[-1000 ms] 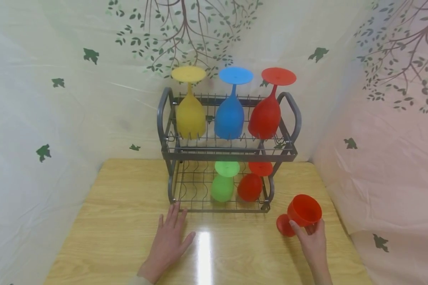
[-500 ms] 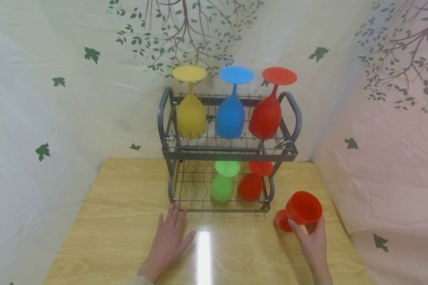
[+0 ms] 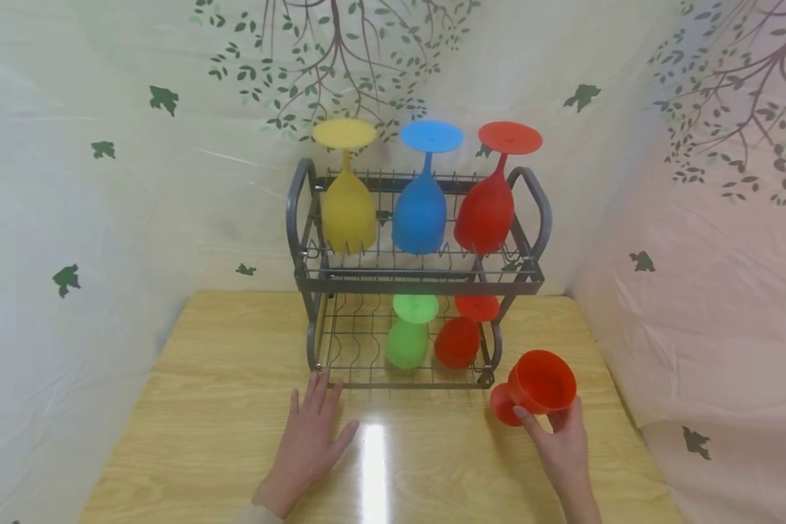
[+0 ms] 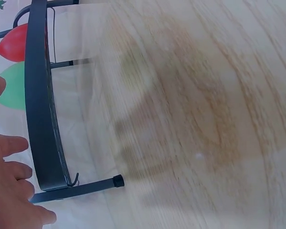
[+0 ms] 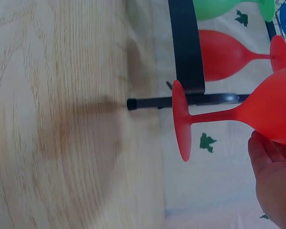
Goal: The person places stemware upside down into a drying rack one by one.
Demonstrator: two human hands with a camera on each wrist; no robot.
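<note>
In the head view my right hand point(image 3: 560, 451) grips a red goblet point(image 3: 542, 382) by its bowl, right of the rack's lower tier. The goblet's mouth faces up toward the camera and its foot points down and left; the right wrist view shows the foot point(image 5: 181, 121) above the table. My left hand point(image 3: 311, 444) lies with straight, spread fingers, its fingertips at the front left corner of the dark two-tier dish rack point(image 3: 419, 286). On the lower tier a green goblet point(image 3: 407, 342) and another red goblet point(image 3: 458, 342) stand upside down.
Upside down on the top tier are a yellow goblet point(image 3: 348, 215), a blue goblet point(image 3: 420, 215) and a red goblet point(image 3: 487, 215). The wood-grain table point(image 3: 216, 407) carries the rack, and a pale leaf-patterned sheet point(image 3: 190, 204) hangs behind and at both sides.
My right hand has moved a little left, bringing the red goblet closer to the rack and slightly farther back. The left hand stays at the rack's corner.
</note>
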